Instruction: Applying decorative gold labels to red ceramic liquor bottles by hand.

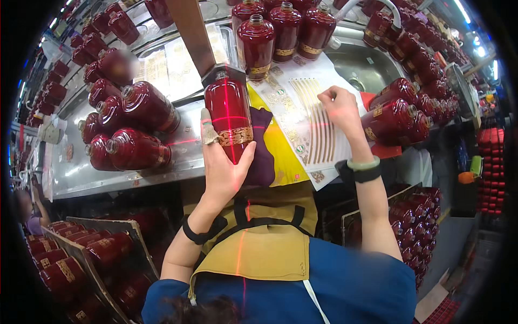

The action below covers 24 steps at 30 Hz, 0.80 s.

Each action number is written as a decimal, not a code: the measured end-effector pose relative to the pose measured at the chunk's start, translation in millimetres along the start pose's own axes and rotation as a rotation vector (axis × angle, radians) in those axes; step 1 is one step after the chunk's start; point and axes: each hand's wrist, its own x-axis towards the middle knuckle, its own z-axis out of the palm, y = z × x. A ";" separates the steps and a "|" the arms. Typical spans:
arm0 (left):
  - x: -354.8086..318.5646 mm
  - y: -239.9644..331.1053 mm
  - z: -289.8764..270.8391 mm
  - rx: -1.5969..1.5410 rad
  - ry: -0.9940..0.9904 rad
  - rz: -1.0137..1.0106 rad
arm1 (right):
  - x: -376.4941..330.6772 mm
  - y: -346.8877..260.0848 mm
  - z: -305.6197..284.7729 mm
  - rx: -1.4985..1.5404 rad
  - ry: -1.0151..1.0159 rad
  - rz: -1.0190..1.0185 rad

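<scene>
My left hand [224,175] grips the lower end of a glossy dark red bottle [226,108], thumb on its right side and a cloth-wrapped finger on its left. A gold patterned band [236,136] circles the bottle near that end, and red light lines cross it. The bottle's far end meets a dark angular holder [223,73]. My right hand [341,108] hovers over a white sheet [318,175] of curved gold strips [322,135], thumb and fingers pinched together. Whatever they hold, if anything, is too small to make out.
Several red bottles [141,105] lie on the metal bench at left. More bottles [258,46] stand behind the sheet, and others [389,121] lie at right by a sink [361,67]. A brown post [189,32] rises ahead. Purple cloth [259,146] lies beside yellow sheeting [286,162].
</scene>
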 end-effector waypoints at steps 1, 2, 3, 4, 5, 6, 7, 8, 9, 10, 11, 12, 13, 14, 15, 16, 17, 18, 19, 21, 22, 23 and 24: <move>0.4 -1.3 1.0 0.006 0.023 0.052 | 10.8 5.0 -0.4 -0.106 0.025 0.056; 0.8 -2.9 1.7 0.012 0.048 0.105 | 20.5 10.3 -1.1 -0.211 0.050 0.112; -0.6 -7.5 2.3 0.036 0.062 0.142 | 30.1 17.0 0.4 -0.215 0.048 0.115; -1.2 -7.5 1.0 0.032 0.061 0.142 | 38.9 23.5 0.9 -0.247 0.040 0.146; -1.7 -6.1 -1.3 0.021 0.043 0.141 | 45.2 29.9 1.6 -0.279 0.033 0.177; -3.1 -5.9 -3.7 0.016 0.031 0.135 | 50.1 35.5 6.9 -0.279 0.028 0.172; -2.6 -4.7 -4.7 0.020 0.027 0.126 | 53.6 44.1 12.4 -0.313 0.171 0.160; -1.9 -3.6 -5.7 -0.009 -0.002 0.122 | 58.4 53.5 18.1 -0.347 0.312 0.148; -2.9 -2.7 -6.9 -0.044 -0.028 0.130 | 67.2 65.0 19.8 -0.364 0.323 0.200; -5.5 -2.5 -9.6 -0.040 -0.021 0.125 | 72.3 64.7 16.5 -0.361 0.318 0.193; -9.0 -2.1 -11.9 -0.036 -0.013 0.122 | 76.7 65.0 13.0 -0.361 0.249 0.229; -12.9 -1.7 -14.3 -0.026 -0.006 0.115 | 82.4 67.9 11.8 -0.358 0.175 0.266; -16.4 -0.5 -13.9 -0.040 0.005 0.109 | 92.0 87.0 9.6 -0.390 0.170 0.301; -18.1 -0.1 -13.2 -0.032 -0.001 0.100 | 103.4 109.6 7.1 -0.412 0.161 0.310; -19.0 -1.3 -12.4 -0.077 0.015 0.135 | 111.1 119.3 4.8 -0.352 0.222 0.367; -21.4 -2.9 -14.3 -0.119 0.041 0.170 | 113.4 110.0 5.3 -0.289 0.280 0.415; -25.0 -7.1 -16.5 -0.128 0.057 0.166 | 112.2 101.8 9.1 -0.284 0.264 0.409; -28.1 -12.2 -17.5 -0.113 0.069 0.152 | 103.2 73.9 10.3 -0.260 0.343 0.432; -29.3 -15.5 -16.7 -0.082 0.109 0.182 | 95.5 58.7 6.6 -0.242 0.436 0.464; -29.2 -16.0 -14.0 -0.079 0.250 0.242 | 99.8 61.0 2.3 -0.241 0.487 0.390; -28.0 -18.3 -13.0 -0.079 0.248 0.238 | 100.3 63.1 -0.6 -0.240 0.543 0.317; -26.2 -22.0 -11.1 -0.096 0.232 0.220 | 99.3 66.7 -5.4 -0.095 0.512 0.208; -24.4 -25.9 -9.5 -0.104 0.217 0.198 | 88.2 51.9 -6.0 -0.092 0.502 0.216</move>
